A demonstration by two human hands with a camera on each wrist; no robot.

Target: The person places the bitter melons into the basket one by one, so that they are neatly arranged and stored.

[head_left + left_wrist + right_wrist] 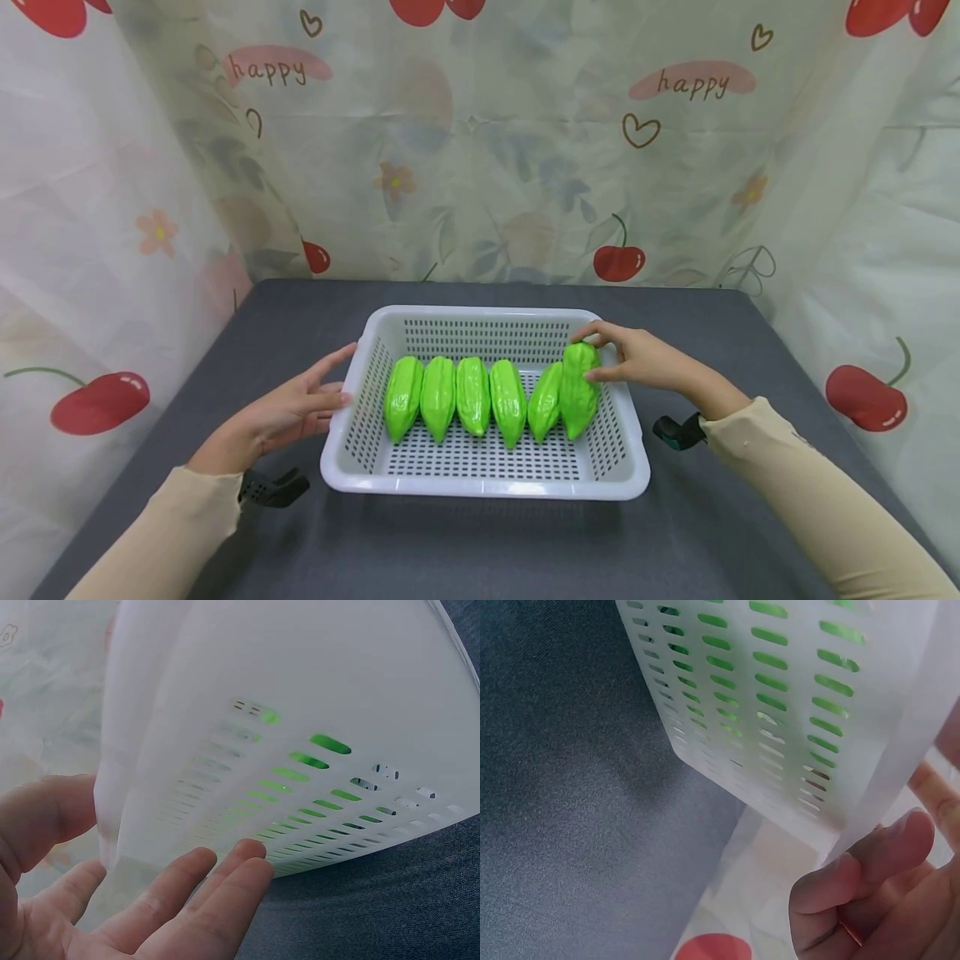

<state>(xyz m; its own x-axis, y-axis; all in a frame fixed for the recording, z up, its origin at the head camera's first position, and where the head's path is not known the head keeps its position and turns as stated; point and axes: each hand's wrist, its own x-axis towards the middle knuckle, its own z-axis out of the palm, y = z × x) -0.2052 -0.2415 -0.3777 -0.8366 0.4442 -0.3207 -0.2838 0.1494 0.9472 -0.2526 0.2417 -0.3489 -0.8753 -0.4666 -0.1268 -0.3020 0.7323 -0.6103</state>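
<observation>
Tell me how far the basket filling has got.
Done: five green vegetables lie side by side in the white basket. In hand: the right hand grips a sixth vegetable at the row's right end; the left hand steadies the basket's side. Left: releasing it.

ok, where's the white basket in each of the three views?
Head: white basket sits centre on the grey table, six green gourds inside.
Left wrist: its slotted wall fills the upper right, fingertips against it.
Right wrist: its wall fills the upper right.
Shared landmark: green showing through the slots.
</observation>
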